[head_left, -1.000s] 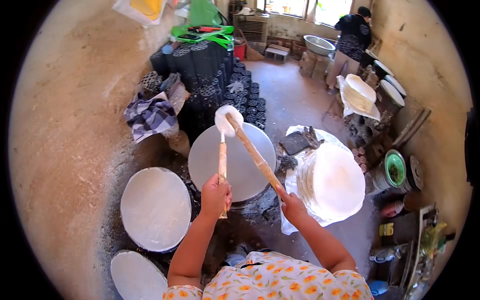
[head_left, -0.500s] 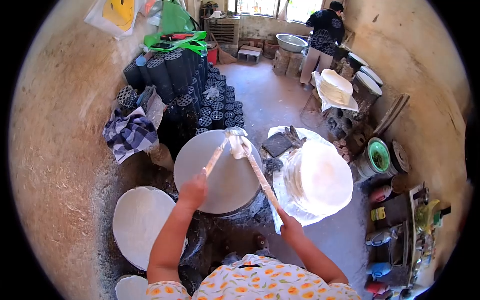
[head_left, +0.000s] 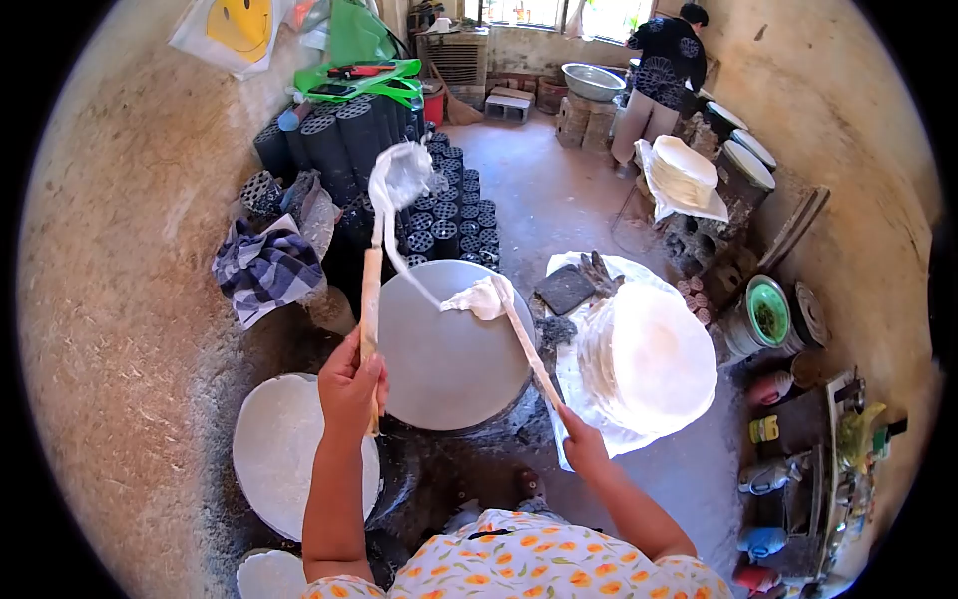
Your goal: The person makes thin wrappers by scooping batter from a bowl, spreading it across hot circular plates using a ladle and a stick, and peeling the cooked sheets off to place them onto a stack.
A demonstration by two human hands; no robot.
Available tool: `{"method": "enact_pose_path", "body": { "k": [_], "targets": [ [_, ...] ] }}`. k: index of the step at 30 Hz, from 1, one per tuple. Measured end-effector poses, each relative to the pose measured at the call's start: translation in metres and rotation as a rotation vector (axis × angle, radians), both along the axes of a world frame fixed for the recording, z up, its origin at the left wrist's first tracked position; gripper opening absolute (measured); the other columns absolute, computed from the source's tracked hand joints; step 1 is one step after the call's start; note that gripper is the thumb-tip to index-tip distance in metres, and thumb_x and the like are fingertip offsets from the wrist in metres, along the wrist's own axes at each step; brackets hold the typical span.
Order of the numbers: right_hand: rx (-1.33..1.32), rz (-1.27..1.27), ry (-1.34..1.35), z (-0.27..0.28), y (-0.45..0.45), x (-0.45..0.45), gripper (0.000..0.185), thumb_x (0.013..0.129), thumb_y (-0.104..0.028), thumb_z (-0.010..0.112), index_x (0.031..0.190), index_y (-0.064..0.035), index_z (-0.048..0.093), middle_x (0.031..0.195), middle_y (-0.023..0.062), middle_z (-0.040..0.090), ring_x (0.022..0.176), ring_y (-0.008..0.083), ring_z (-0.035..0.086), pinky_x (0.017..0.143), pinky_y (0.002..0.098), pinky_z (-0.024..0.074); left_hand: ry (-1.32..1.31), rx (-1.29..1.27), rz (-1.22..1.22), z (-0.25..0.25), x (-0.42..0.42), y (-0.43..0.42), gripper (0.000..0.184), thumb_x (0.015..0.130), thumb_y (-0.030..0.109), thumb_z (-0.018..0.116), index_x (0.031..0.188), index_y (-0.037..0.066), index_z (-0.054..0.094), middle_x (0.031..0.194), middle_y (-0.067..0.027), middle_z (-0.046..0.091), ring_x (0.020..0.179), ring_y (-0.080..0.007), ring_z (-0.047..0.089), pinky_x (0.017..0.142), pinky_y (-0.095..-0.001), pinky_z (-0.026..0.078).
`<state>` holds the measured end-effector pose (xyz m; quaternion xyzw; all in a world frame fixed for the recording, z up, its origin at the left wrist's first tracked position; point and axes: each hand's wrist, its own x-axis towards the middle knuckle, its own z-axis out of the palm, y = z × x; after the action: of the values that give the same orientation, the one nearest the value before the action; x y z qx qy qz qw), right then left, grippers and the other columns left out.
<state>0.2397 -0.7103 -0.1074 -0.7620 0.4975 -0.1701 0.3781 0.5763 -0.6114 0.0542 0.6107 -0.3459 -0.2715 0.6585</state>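
Two hands are closed on handles: the left hand (head_left: 349, 389) grips the ladle (head_left: 370, 309), bowl raised at the far left; the right hand (head_left: 584, 442) grips the paddle (head_left: 529, 345), its white-coated head over the far part of the griddle (head_left: 429, 359). A white strand (head_left: 391, 245) trails from the ladle toward the paddle head. A stack (head_left: 664, 359) of round sheets stands right of the griddle.

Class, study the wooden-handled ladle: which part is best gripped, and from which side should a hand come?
Probably the lower part of the ladle's wooden handle, coming from the wearer's side, where the left hand wraps it. The handle is long and straight, its near end toward the wearer; the far end is smeared with white, wet-looking mixture.
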Motion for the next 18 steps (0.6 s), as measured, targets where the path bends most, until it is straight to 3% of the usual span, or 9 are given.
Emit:
{"method": "enact_pose_path", "body": {
  "k": [2, 8, 11, 13, 17, 18],
  "targets": [
    [0.088, 0.059, -0.018, -0.002, -0.026, 0.032, 0.062, 0.077, 0.0, 0.048, 0.136, -0.0185, 0.043, 0.106, 0.0266, 0.06, 0.097, 0.0412, 0.06, 0.081, 0.0421, 0.0486, 0.303, -0.049, -0.088, -0.009, -0.001, 0.008, 0.038, 0.088, 0.005, 0.054, 0.124, -0.003, 0.05, 0.07, -0.0054, 0.055, 0.044, -0.0089, 0.049, 0.038, -0.0188, 0.04],
    [0.058, 0.17, 0.005, 0.008, -0.063, 0.116, 0.062, 0.078, -0.002, 0.05, 0.137, -0.019, 0.042, 0.105, 0.026, 0.061, 0.095, 0.0394, 0.061, 0.083, 0.0403, 0.0481, 0.444, 0.06, -0.072, -0.058, 0.0, 0.025, 0.033, 0.088, 0.004, 0.051, 0.12, -0.004, 0.051, 0.069, -0.0058, 0.053, 0.043, -0.01, 0.049, 0.035, -0.0216, 0.04],
    [-0.012, 0.169, -0.066, 0.005, -0.05, 0.11, 0.059, 0.077, -0.002, 0.05, 0.133, -0.0199, 0.046, 0.095, 0.0269, 0.062, 0.087, 0.0426, 0.061, 0.078, 0.0459, 0.048, 0.504, 0.083, -0.081, -0.068, 0.001, 0.029, 0.031, 0.087, 0.002, 0.049, 0.117, -0.004, 0.053, 0.069, -0.0054, 0.053, 0.043, -0.0097, 0.049, 0.035, -0.022, 0.04],
    [-0.076, 0.093, -0.164, -0.011, -0.036, 0.078, 0.06, 0.077, 0.001, 0.049, 0.135, -0.0174, 0.047, 0.113, 0.0216, 0.062, 0.105, 0.0323, 0.061, 0.087, 0.0337, 0.0466, 0.536, 0.107, -0.088, -0.069, 0.002, 0.031, 0.028, 0.087, 0.001, 0.048, 0.114, -0.004, 0.054, 0.068, -0.0048, 0.053, 0.044, -0.0093, 0.049, 0.035, -0.0218, 0.04],
    [0.021, -0.045, -0.082, -0.006, -0.012, 0.042, 0.061, 0.076, 0.002, 0.048, 0.135, -0.0172, 0.047, 0.116, 0.0194, 0.061, 0.109, 0.0285, 0.06, 0.089, 0.0318, 0.0455, 0.635, 0.092, -0.131, -0.07, 0.017, 0.041, 0.03, 0.088, 0.004, 0.049, 0.116, -0.005, 0.052, 0.068, -0.0055, 0.051, 0.043, -0.009, 0.047, 0.034, -0.0218, 0.04],
    [0.052, -0.058, -0.108, -0.008, -0.011, 0.044, 0.062, 0.076, 0.002, 0.048, 0.135, -0.0174, 0.047, 0.116, 0.0195, 0.061, 0.108, 0.0286, 0.06, 0.089, 0.032, 0.0456, 1.014, -0.134, -0.258, -0.063, 0.022, 0.047, 0.032, 0.089, 0.007, 0.05, 0.119, -0.004, 0.049, 0.069, -0.0059, 0.05, 0.042, -0.0087, 0.045, 0.034, -0.0219, 0.039]
  ]
}}
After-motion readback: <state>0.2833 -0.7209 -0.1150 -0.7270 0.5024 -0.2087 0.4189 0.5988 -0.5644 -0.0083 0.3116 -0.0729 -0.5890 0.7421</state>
